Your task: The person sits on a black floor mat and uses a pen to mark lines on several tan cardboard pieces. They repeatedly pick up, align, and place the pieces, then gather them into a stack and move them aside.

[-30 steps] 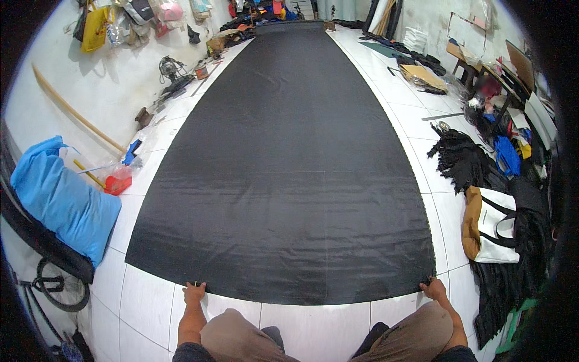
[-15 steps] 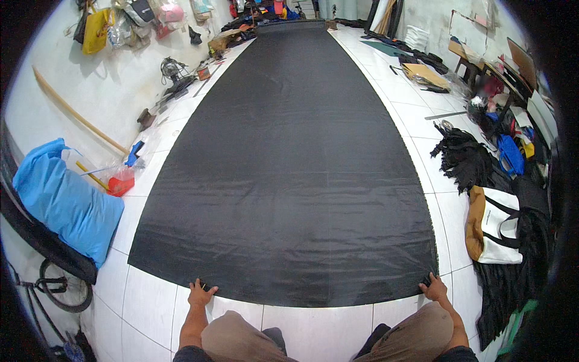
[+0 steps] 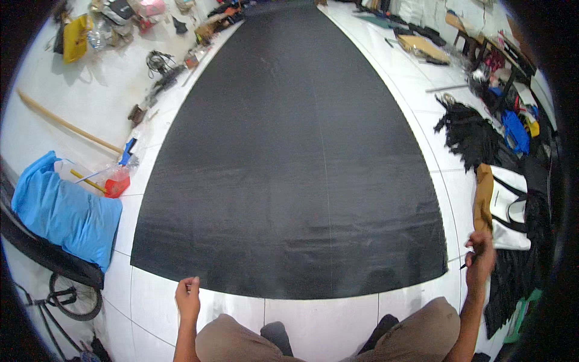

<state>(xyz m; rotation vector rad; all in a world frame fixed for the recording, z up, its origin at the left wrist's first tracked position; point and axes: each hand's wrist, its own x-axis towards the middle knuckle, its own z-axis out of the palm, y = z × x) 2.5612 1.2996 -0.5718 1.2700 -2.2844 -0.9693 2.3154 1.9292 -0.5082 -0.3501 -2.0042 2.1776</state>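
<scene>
A long sheet of black fabric (image 3: 289, 181) lies spread over the white tiled floor, running away from me with slight creases near its front edge. By its front left corner, my left hand (image 3: 188, 297) is closed, fingers curled together at the cloth's edge; what they hold, if anything, is hidden. My right hand (image 3: 480, 256) is raised to the right of the fabric, apart from it, closed on a small dark object (image 3: 464, 266) whose pointed end sticks out. Behind that hand lies a white and brown tote bag (image 3: 506, 208) with black handles.
A full blue sack (image 3: 72, 208) and a red dustpan (image 3: 117, 184) stand at the left, with a bicycle wheel (image 3: 75, 297) nearer. At the right are a black fringed heap (image 3: 473, 136), flat cardboard (image 3: 422, 48) and assorted clutter. Bags hang on the left wall.
My right hand has lifted off the fabric's front right corner and moved right and up. My left hand has drawn its spread fingers in and shifted slightly left. The view has tilted down.
</scene>
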